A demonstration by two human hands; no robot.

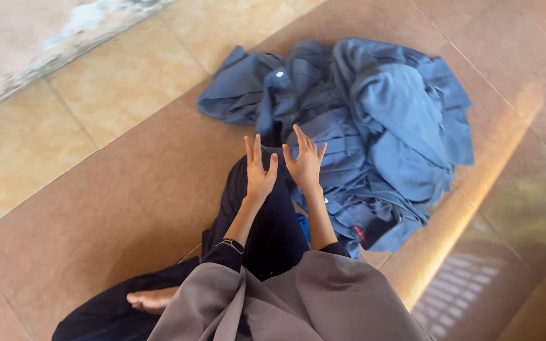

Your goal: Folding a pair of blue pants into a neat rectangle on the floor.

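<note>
The person sits on the tiled floor [127,189], seen from above, with a dark garment [266,221] draped over the lap and legs and a bare foot [151,299] tucked in at the lower left. Both hands are raised side by side over the lap, fingers spread and pointing away from the body: the left hand [259,172] and the right hand [304,163] are each open and grip nothing, with only a narrow gap between them. Just beyond the fingertips lies a heap of blue clothes [374,126], crumpled and bunched on the floor, its near edge reaching the person's knees and partly overlapping the dark cloth on the lap. The heap is loose and unsorted; sleeves, folds and a small red tag [359,232] at its near edge show, and a small white button or snap [279,74] sits near the top left of it. No folded stack or separate pile is visible anywhere on the floor, so by the look of it the blue clothes have not yet been dealt with: nothing appears finished and the whole heap remains to be handled. A grey shawl or wide sleeve [298,303] covers the person's upper arms at the bottom of the view, and a pale wall base [39,44] runs along the upper left.
</note>
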